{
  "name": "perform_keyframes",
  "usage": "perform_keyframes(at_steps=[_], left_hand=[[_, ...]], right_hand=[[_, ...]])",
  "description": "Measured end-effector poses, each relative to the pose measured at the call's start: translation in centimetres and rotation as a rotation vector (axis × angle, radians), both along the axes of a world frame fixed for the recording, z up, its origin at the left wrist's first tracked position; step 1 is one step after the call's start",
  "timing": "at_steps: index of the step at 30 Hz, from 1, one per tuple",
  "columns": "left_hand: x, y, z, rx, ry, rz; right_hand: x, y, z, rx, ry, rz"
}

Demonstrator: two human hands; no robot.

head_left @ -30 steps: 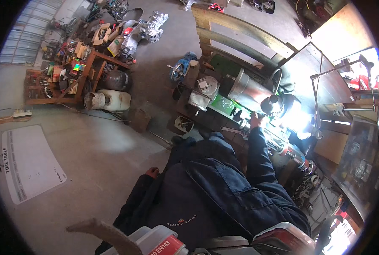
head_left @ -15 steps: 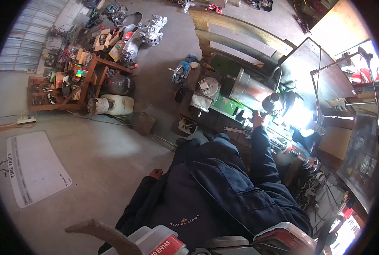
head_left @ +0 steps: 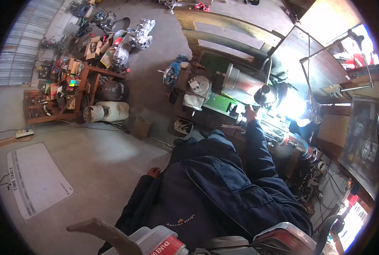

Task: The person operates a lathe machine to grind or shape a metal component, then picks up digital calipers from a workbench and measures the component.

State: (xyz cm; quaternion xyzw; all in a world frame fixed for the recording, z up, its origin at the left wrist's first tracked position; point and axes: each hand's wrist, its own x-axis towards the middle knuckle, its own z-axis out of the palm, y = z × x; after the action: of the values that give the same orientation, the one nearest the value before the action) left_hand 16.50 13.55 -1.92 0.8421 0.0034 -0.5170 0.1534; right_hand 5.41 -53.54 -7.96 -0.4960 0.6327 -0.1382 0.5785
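My right hand reaches forward to a lathe-like machine with a green bed. Its fingers are closed on a part of the machine that I cannot make out. Just beyond them are a dark round fitting and a large metal cylinder. A bright work lamp throws glare over the area to the right of the hand. Down at my side hangs my left hand, mostly in its sleeve and away from the machine. Its fingers are too small to read, and nothing shows in it.
A wrench lies at the machine's near edge, with a small bin on the floor nearby. At left stands a cluttered wooden bench beside a plastic canister. Wooden boards edge the machine's far side.
The whole view has shifted slightly, with the machine and bench now further left in the picture. My right hand stays at the same spot on the machine, and my left hand still hangs down.
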Motion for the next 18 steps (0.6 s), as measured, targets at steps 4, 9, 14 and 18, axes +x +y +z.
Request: perform_keyframes(at_steps=[4,9,14,18], left_hand=[[0.8,-4.4,0.9,-0.034,-0.034,-0.065],[0.6,4.0,-2.7,-0.068,0.003,0.035],[0.1,3.5,-5.5,0.015,-0.102,0.046],[0.8,7.3,-8.8,-0.108,-0.074,0.039]], right_hand=[[-5.6,-2.5,-5.6,-0.281,0.182,0.021],[-3.6,0.6,7.1,-0.371,0.333,0.136],[-8.0,-3.9,6.1,-0.407,0.569,-0.098],[-10.7,-4.2,3.9,-0.322,0.659,-0.16]])
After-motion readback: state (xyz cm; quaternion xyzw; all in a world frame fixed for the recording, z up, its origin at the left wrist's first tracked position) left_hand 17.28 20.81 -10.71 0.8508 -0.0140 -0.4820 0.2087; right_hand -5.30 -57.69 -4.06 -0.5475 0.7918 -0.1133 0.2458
